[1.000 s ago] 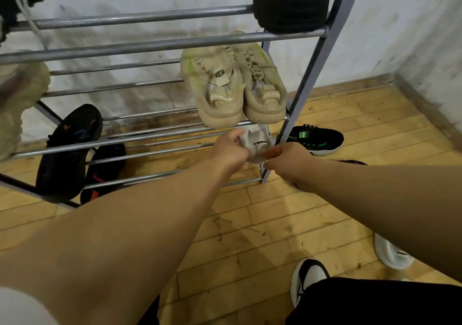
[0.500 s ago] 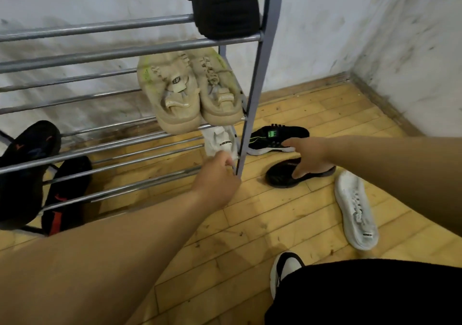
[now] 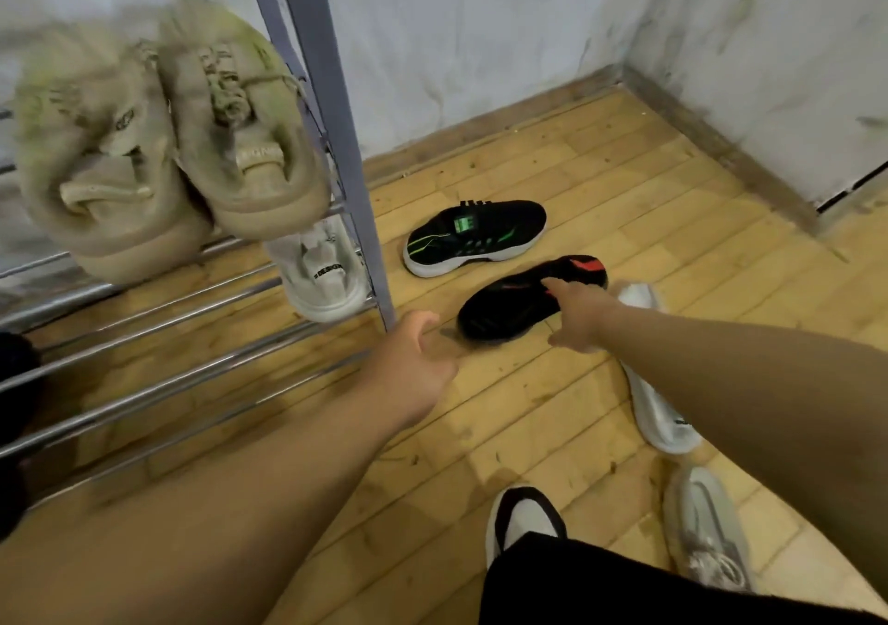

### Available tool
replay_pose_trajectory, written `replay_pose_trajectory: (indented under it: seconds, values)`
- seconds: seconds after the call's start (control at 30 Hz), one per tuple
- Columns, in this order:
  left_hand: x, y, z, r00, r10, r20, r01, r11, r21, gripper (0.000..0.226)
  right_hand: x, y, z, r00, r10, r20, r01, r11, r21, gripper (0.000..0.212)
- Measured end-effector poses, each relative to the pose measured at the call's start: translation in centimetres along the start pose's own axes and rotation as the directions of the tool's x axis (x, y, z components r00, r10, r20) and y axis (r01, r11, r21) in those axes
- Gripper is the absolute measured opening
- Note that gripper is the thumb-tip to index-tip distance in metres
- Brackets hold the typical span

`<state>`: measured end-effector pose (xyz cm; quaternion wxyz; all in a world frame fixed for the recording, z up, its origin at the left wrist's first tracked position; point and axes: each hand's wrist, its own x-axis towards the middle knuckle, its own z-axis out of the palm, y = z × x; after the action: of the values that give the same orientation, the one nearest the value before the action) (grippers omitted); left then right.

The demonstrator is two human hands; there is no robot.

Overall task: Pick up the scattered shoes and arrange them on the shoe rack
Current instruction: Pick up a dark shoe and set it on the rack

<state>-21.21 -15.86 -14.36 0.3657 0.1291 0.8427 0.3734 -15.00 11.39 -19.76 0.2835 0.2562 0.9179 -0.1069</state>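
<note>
Shoe in black and red point(image 3: 504, 307) lies long-axis left-right under your right hand point(image 3: 579, 317), fingers point(image 3: 555, 286) touching it, grip unclear; left hand point(image 3: 413, 360) loosely curled, empty, farther off.

I see a plank floor point(image 3: 528, 408) carrying the metal shoe rack point(image 3: 331, 120) at left. On its rails a beige pair point(image 3: 163, 144) sits side by side, and a white shoe point(image 3: 326, 274) rests one tier below, by the corner post. On the floor right of the rack lie a black-and-green shoe point(image 3: 475, 235), a black-and-red shoe point(image 3: 509, 302) just beside it, a white floor shoe point(image 3: 658, 413) and a grey shoe point(image 3: 706, 523) nearer me
</note>
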Motion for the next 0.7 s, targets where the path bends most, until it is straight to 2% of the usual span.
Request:
replay_pose_trajectory:
  seconds: [0.13, 0.23, 0.33, 0.5, 0.57, 0.63, 0.7]
  values:
    - [0.9, -1.6, 0.2, 0.998, -0.054, 0.026, 0.055, 0.998, -0.042, 0.057, 2.7, -0.3, 2.0, 0.999, 0.006, -0.035, -0.007, 1.0, -0.023, 0.111]
    - [1.9, -2.5, 0.8, 0.995, -0.102, 0.022, 0.104, 0.989, -0.103, 0.062, 3.7, -1.2, 2.6, 0.998, 0.041, -0.049, -0.039, 0.999, 0.037, 0.114]
    - [2.7, -3.2, 1.9, 0.987, -0.156, 0.043, 0.162, 0.971, -0.178, 0.064, 3.5, -2.1, 3.2, 0.996, 0.06, -0.06, -0.06, 0.998, 0.013, 0.114]
    - [2.4, -4.8, 2.9, 0.973, -0.214, 0.091, 0.229, 0.951, -0.207, 0.063, 1.4, -3.6, 3.5, 0.997, -0.073, 0.007, 0.073, 0.997, -0.022, 0.106]
    - [2.2, -5.5, 2.9, 0.964, -0.249, 0.092, 0.263, 0.943, -0.204, 0.06, 0.0, -3.7, 4.2, 0.983, -0.178, -0.043, 0.173, 0.98, -0.098, 0.102]
    - [2.1, -6.1, 2.8, 0.957, -0.273, 0.093, 0.287, 0.938, -0.196, 0.062, -0.7, -3.5, 5.2, 0.972, -0.213, -0.103, 0.187, 0.958, -0.217, 0.114]
    - [2.0, -6.4, 2.6, 0.954, -0.284, 0.099, 0.299, 0.935, -0.189, 0.065, -0.7, -3.1, 6.0, 0.988, -0.148, -0.04, 0.134, 0.961, -0.244, 0.131]
